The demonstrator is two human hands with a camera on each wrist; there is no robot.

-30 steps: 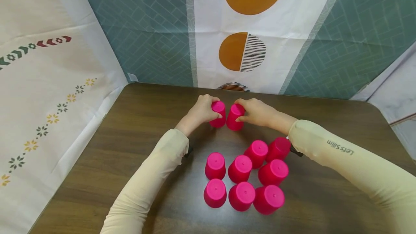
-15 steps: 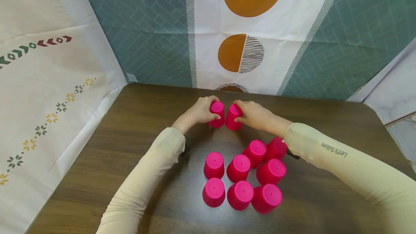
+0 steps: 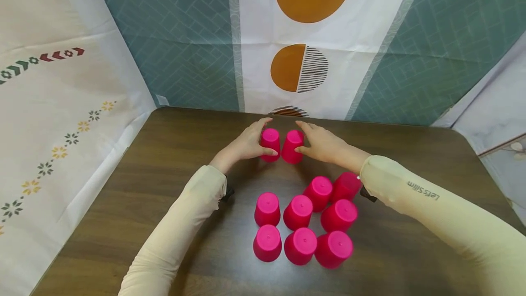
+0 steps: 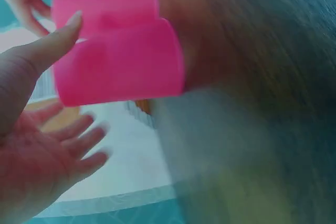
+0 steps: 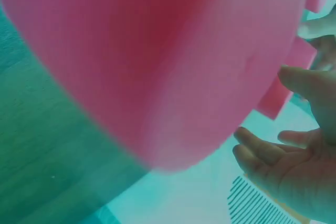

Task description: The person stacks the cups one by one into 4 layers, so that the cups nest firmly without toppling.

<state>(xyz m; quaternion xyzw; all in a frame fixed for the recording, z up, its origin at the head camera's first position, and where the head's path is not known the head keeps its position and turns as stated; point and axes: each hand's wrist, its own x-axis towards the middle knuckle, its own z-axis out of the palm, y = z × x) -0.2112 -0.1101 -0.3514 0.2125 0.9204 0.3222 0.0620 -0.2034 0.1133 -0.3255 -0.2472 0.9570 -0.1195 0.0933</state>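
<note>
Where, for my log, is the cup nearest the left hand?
In the head view, the cup stands near the table's far edge, left of another cup, beside the left hand.

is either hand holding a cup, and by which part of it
Nothing is held: the left hand is open by the far left cup, the right hand by the far right cup.

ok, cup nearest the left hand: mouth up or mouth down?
Mouth down. In the head view, the cup shows its closed base on top, its wider end toward the table.
</note>
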